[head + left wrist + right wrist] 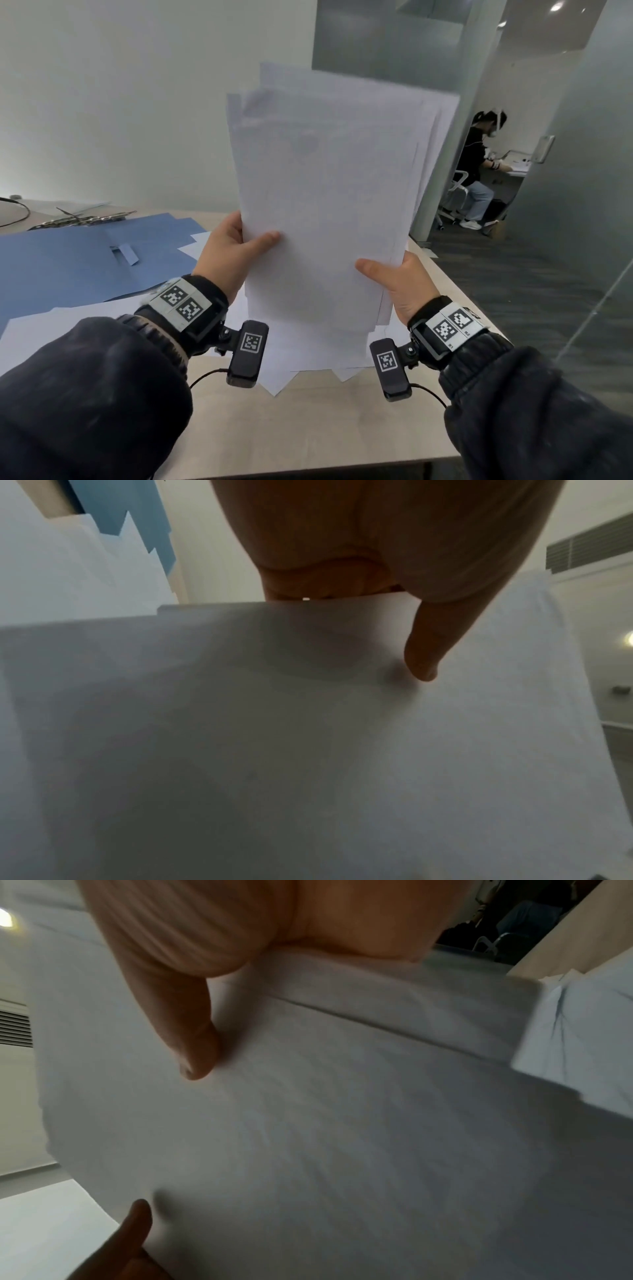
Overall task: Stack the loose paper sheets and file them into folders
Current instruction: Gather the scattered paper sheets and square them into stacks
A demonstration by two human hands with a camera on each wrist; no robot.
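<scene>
A thick stack of white paper sheets (329, 192) stands upright in the air above the table, its top edges uneven. My left hand (236, 250) grips its left edge, thumb on the front and fingers hidden behind. My right hand (397, 277) grips the lower right edge the same way. The left wrist view shows my left hand's thumb (424, 653) pressed on the paper stack (308, 750); the right wrist view shows the right thumb (195, 1047) on the paper stack (342, 1123). More loose white sheets (308, 356) lie on the table below. Open blue folders (68, 263) lie at the left.
The beige table (308, 428) ends at the right beside a glass partition (582, 171). Metal folder clips (82, 219) and a black cable (17, 212) lie at the far left. Another person (479, 171) sits at a desk in the room beyond.
</scene>
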